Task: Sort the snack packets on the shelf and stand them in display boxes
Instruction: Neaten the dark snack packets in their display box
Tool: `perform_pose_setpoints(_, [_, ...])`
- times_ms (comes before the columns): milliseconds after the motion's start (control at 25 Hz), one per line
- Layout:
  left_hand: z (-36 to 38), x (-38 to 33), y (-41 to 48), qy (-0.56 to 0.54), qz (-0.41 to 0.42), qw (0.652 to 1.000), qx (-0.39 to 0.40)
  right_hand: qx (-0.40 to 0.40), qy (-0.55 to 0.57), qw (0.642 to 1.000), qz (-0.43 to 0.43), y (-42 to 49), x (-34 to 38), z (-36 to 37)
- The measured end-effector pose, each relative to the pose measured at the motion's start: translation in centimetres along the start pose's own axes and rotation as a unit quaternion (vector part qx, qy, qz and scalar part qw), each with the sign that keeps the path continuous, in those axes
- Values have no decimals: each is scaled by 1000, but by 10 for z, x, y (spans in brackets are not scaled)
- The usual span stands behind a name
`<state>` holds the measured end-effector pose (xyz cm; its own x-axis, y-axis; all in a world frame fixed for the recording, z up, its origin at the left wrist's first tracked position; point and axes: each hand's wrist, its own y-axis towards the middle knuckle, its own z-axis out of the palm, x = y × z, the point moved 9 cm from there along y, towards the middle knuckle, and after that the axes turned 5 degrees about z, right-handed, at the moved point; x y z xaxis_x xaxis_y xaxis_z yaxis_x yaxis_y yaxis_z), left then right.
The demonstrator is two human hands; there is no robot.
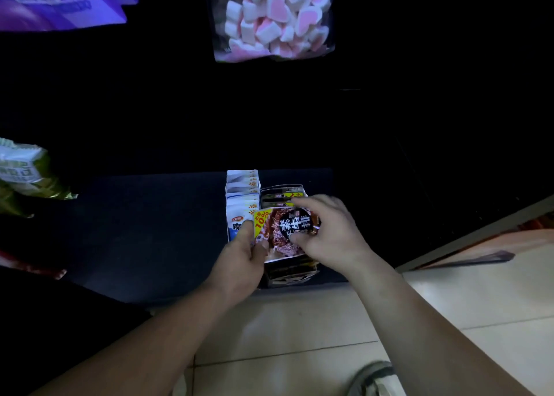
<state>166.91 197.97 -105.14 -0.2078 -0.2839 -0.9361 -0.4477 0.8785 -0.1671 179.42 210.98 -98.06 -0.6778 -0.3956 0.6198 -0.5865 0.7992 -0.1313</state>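
Hands: left hand [242,256] and right hand [332,230] grip dark packet [283,230].
Left of it: white packets [242,191] upright.
Above: marshmallow bag [275,14].

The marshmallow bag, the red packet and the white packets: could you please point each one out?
marshmallow bag [274,17], head view, middle of the clear bag.
red packet [276,230], head view, meat picture left of its black label.
white packets [242,187], head view, top edges of the standing row.
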Motion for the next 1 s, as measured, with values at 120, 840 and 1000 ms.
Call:
perform_pose_setpoints(120, [-2, -3, 2, 11, 25, 1000, 7, -48, -108, 992, -48, 3, 21, -12])
perform_pose_setpoints(840, [20, 2, -16, 91, 52, 993, 53, 47, 278, 950, 133, 1, -36, 23])
perform_pose_setpoints(1000, [8, 8, -11, 32, 11, 999, -12, 71, 204, 969, 119, -2, -42, 35])
